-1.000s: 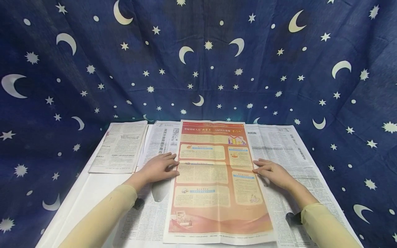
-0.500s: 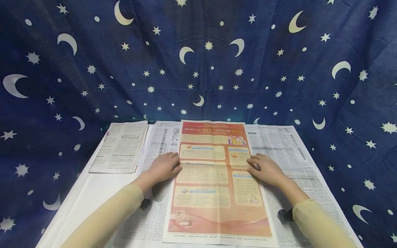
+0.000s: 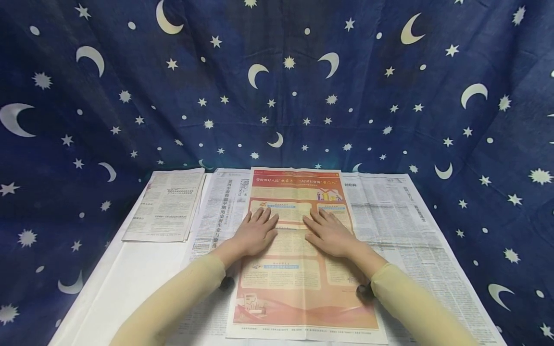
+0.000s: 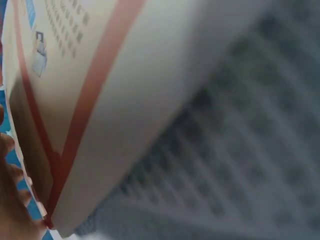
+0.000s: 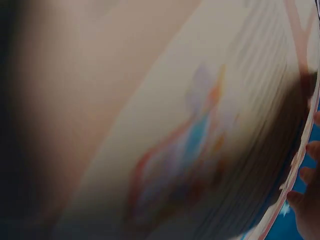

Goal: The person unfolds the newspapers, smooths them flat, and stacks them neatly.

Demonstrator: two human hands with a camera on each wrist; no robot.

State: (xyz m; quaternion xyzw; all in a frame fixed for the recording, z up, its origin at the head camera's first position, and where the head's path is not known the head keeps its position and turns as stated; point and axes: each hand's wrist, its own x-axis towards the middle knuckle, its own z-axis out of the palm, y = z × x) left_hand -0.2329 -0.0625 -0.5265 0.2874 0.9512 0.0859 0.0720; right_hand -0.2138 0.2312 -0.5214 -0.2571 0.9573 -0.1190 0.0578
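A red-and-cream newspaper page (image 3: 298,300), creased down the middle, lies lengthwise in front of me in the head view. My left hand (image 3: 255,234) rests on its left half, fingers straight and pointing away. Opposite it, my right hand (image 3: 331,234) rests on the right half with fingers spread. Both hands hide some of the printed boxes. At the left edge of the left wrist view, fingertips (image 4: 19,197) show beside the page's red-bordered print (image 4: 70,145). The right wrist view has the page's blurred coloured drawing (image 5: 185,155) close up, with fingertips (image 5: 306,175) at the right edge.
Black-and-white newspaper sheets (image 3: 402,230) lie spread beneath the red page, showing on both sides. A folded newspaper stack (image 3: 166,206) sits at the back left of the white table (image 3: 125,283). Behind hangs a dark blue curtain (image 3: 277,96) with moons and stars.
Both hands have moved inward from the red page's side edges onto its middle, and their fingers now lie straighter across the print. The page stays in about the same place.
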